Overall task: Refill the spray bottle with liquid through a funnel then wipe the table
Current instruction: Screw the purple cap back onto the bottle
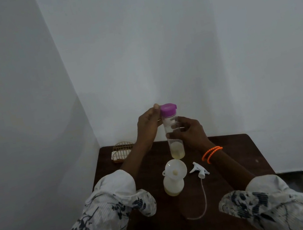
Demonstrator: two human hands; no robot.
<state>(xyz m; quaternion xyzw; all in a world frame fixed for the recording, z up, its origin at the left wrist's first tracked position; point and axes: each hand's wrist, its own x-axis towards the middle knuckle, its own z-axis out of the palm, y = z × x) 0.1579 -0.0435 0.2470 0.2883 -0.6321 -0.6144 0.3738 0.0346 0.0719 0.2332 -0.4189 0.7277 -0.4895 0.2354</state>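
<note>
Spray bottle (174, 187): white, translucent, upright near the middle of the dark wooden table (240, 152), a shallow layer of pale yellow liquid at its base. Head removed.
Funnel (175, 168): white, seated in the bottle's neck, tilted slightly.
Trigger sprayer head (199, 171): white, lying on the table just right of the bottle, its thin dip tube (203, 199) curving toward the near edge.
Refill bottle (172, 131): clear, tall, purple cap (168, 109), yellowish liquid in its bottom portion; held upright above the table, behind the funnel.
Left hand (148, 127): fingers curled at the cap, thumb raised beside it.
Right hand (187, 128): fingers wrapped round the clear body; orange beaded bracelets (212, 153) on the wrist.
Sleeves: white with dark floral print.
Wire soap rack (122, 151): gold-coloured, at the table's far left corner, by the white wall.
</note>
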